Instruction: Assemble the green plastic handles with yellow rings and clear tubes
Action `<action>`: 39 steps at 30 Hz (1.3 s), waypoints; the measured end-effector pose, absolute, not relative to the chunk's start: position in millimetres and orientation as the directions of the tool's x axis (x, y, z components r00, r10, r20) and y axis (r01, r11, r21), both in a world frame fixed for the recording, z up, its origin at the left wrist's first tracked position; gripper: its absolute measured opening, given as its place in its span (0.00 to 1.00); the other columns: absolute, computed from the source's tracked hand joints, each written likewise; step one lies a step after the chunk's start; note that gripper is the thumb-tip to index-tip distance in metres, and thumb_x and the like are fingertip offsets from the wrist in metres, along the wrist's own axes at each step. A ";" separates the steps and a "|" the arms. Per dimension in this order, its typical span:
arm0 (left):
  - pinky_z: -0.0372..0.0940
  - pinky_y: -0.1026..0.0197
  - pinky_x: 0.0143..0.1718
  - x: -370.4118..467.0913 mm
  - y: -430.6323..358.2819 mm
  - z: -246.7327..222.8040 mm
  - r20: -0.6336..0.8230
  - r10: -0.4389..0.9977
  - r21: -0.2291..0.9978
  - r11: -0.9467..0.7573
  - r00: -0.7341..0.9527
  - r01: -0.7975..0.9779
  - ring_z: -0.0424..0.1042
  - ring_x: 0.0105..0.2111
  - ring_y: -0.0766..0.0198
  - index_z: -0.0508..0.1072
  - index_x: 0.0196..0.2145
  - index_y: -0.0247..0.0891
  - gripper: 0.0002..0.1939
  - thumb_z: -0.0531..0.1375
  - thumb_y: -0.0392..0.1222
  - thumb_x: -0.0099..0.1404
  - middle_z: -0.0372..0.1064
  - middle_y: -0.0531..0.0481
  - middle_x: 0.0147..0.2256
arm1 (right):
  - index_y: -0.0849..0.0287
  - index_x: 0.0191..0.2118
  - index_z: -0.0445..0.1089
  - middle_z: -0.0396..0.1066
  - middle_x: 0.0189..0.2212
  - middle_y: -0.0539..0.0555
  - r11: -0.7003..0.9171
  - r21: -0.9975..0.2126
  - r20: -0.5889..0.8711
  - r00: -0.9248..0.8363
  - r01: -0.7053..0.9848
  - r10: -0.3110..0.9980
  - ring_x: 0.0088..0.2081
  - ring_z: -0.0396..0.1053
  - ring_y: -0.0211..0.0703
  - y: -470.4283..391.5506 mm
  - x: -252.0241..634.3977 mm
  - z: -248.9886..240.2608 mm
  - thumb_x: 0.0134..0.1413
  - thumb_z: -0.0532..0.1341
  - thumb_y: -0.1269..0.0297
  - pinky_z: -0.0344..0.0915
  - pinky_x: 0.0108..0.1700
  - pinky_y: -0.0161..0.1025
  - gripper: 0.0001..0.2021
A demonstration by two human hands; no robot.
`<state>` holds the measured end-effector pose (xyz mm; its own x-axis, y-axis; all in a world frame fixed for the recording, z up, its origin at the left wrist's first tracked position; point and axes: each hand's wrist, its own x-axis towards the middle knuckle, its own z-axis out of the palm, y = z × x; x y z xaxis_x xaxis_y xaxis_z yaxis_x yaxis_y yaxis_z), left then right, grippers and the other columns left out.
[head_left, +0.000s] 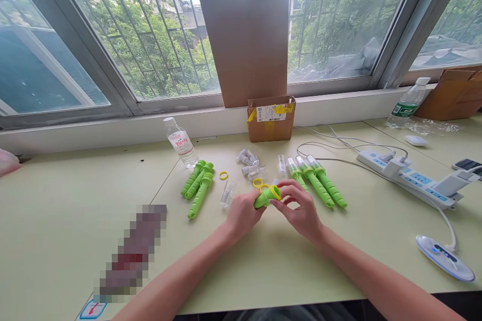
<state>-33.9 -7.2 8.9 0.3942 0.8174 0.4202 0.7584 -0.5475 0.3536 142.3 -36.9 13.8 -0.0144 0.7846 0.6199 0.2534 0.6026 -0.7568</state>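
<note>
My left hand (244,214) is wrapped round a green ribbed plastic tube (264,197), its wide end tilted up to the right. A yellow ring (276,191) sits at that end, and the thumb and fingers of my right hand (302,211) are closed on it. Just beyond my hands lie loose yellow rings, one near the clear pieces (257,182) and one farther left (223,175). A clear plastic cap (227,194) lies beside my left hand. Green tubes without caps (201,194) rest on the left; green tubes with clear tops (318,183) lie right of my hands.
Behind the parts stand a small cardboard box (270,130) and a water bottle (181,143). A white power strip (410,178) with cables is on the right, near a white oval device (445,258). A blurred-out object (133,251) lies at left on the table (60,220).
</note>
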 end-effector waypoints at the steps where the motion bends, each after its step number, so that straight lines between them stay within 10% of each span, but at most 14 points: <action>1: 0.47 0.64 0.19 -33.8 -7.4 8.7 0.424 0.813 0.339 -0.551 0.399 0.763 0.57 0.16 0.68 0.63 0.23 0.40 0.09 0.57 0.40 0.60 0.63 0.56 0.17 | 0.56 0.31 0.69 0.67 0.40 0.56 0.611 -0.747 0.628 -0.020 0.262 0.778 0.38 0.71 0.43 -36.8 142.9 13.7 0.52 0.65 0.65 0.74 0.27 0.36 0.04; 24: 0.47 0.65 0.19 -34.8 -8.8 12.0 0.412 0.827 0.395 -0.541 0.383 0.742 0.57 0.17 0.68 0.62 0.23 0.40 0.09 0.57 0.38 0.59 0.61 0.56 0.17 | 0.54 0.34 0.73 0.76 0.40 0.56 0.743 -0.468 0.827 -0.060 0.477 0.559 0.40 0.76 0.49 -33.9 149.8 16.4 0.52 0.65 0.68 0.75 0.39 0.45 0.03; 39: 0.53 0.69 0.25 -32.8 -8.5 22.0 0.306 0.811 0.755 -0.526 0.499 0.391 0.55 0.24 0.72 0.71 0.30 0.34 0.05 0.57 0.38 0.60 0.59 0.57 0.23 | 0.54 0.43 0.70 0.77 0.37 0.54 0.757 -0.544 0.798 -0.057 0.362 0.600 0.34 0.75 0.44 -31.2 148.9 11.0 0.48 0.67 0.70 0.75 0.29 0.39 0.15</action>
<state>-32.8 -8.5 22.0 0.4993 0.8106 0.3061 0.3909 -0.5260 0.7553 148.9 -31.2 11.0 -0.0568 0.5999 0.7980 0.3621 0.7573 -0.5435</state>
